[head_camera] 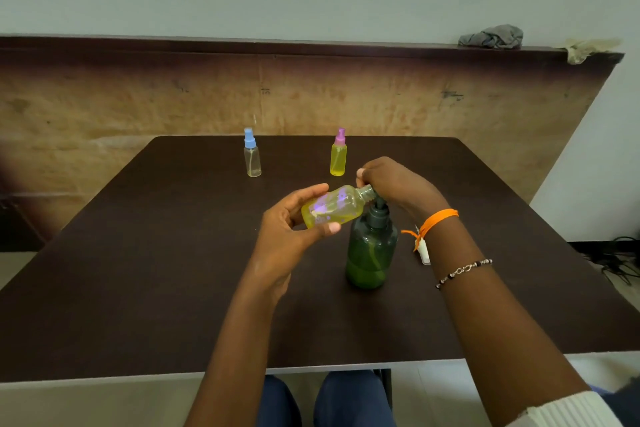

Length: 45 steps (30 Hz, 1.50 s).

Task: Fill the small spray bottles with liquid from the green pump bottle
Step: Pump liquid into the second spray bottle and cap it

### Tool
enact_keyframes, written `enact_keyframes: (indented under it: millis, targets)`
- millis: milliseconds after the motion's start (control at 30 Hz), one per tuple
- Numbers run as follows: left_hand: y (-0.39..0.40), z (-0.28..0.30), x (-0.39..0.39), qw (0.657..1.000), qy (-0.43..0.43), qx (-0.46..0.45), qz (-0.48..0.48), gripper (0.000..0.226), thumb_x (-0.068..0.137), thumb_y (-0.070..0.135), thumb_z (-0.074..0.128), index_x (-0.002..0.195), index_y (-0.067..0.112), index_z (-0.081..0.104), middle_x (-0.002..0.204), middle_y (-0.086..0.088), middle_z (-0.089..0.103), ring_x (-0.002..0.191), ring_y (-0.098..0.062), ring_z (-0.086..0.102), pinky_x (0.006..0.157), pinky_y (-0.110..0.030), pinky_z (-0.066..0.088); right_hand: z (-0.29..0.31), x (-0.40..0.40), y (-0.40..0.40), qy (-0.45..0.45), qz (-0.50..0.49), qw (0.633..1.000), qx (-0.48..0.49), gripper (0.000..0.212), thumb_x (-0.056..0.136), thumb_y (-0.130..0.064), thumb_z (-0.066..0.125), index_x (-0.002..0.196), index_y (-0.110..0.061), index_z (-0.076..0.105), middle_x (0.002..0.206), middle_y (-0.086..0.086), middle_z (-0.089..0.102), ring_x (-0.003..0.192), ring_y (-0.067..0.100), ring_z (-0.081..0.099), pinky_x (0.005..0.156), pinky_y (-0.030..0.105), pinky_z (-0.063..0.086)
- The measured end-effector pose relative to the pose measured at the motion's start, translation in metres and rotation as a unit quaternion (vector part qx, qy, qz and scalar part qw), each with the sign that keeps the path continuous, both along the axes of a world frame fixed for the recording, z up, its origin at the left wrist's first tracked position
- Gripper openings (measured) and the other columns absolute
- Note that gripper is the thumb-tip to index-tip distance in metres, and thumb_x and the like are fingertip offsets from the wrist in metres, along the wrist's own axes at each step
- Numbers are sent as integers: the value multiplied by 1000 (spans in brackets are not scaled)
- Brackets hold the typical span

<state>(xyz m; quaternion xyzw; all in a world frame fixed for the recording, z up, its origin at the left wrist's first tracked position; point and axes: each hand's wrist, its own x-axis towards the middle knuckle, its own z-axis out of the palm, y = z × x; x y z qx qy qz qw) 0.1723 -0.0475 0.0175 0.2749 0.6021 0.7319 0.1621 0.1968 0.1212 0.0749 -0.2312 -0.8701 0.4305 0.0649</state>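
Head view looks down on a dark brown desk (138, 270) set against a worn tan panel (173, 104) below a pale wall. Near the middle of the desk stands the green pump bottle (371, 253), upright, its lower part filled with green liquid. The right hand (394, 182) sits on top of the pump head with its fingers curled over it — the spout points left, into the neck of a small uncapped spray bottle (332, 206). That bottle is held tilted almost on its side above the desk by the left hand (294, 218), whose fingers wrap its upper side while the thumb presses from below; it holds yellow-green liquid, with a purple glint on its wall.

Further back on the desk, well apart from the hands, two more small bottles stand upright: a blue-capped spray bottle (252, 154) on the left, clear and nearly empty with only a little liquid at its base, and a pink-capped spray bottle (338, 154) to its right, filled with yellow liquid almost to the shoulder.

On the right wrist is an orange thread band (437, 218), and lower on the forearm a beaded bracelet (464, 270). Just beside that wrist a small white piece (423, 251) lies on the desk — too hidden to tell what it is. A crumpled grey cloth (491, 36) rests on the ledge above the panel at the right. Dark cables (616, 263) lie on the floor at the right edge.
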Motion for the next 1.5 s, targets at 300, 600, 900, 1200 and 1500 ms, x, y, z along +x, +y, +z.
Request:
enact_keyframes:
  millis: [300, 600, 900, 1200, 1500]
  targets:
    - [0, -3, -1, 1000, 1, 4, -8, 54, 67, -9, 73, 109, 22, 63, 104, 3, 70, 94, -4, 65, 79, -17, 52, -8, 0, 0, 22, -11, 1000, -1, 42, 96, -3, 39, 56, -12, 47, 58, 5, 44, 54, 14, 41, 54, 25, 33]
    - [1, -1, 1, 1000, -10, 25, -1, 55, 66, -8, 74, 110, 23, 62, 101, 4, 71, 96, -7, 66, 73, -16, 51, -12, 0, 2, 80, -51, 995, -13, 41, 94, -7, 39, 55, -14, 48, 59, 4, 45, 55, 15, 39, 55, 28, 32]
    - [0, -1, 2, 1000, -4, 14, 4, 52, 66, -7, 75, 107, 24, 64, 102, 4, 71, 96, -7, 65, 76, -18, 51, -17, 1, 5, 80, -31, 996, -23, 42, 96, -9, 39, 55, -13, 46, 56, 3, 42, 53, 14, 36, 52, 27, 28]
    - [2, -5, 1, 1000, -8, 16, 5, 51, 66, -6, 74, 105, 26, 65, 103, 4, 71, 97, -7, 65, 77, -18, 51, -24, -3, 7, 116, -82, 989, -39, 40, 95, -17, 37, 58, -16, 49, 75, 13, 57, 74, 26, 50, 72, 39, 40]
    - [-1, -2, 2, 1000, 0, 3, 2, 51, 67, -5, 75, 108, 24, 64, 105, 3, 70, 96, -6, 65, 75, -16, 51, -14, -2, 8, 49, -56, 995, 59, 38, 95, -22, 41, 58, -19, 50, 78, 9, 57, 79, 28, 51, 76, 39, 42]
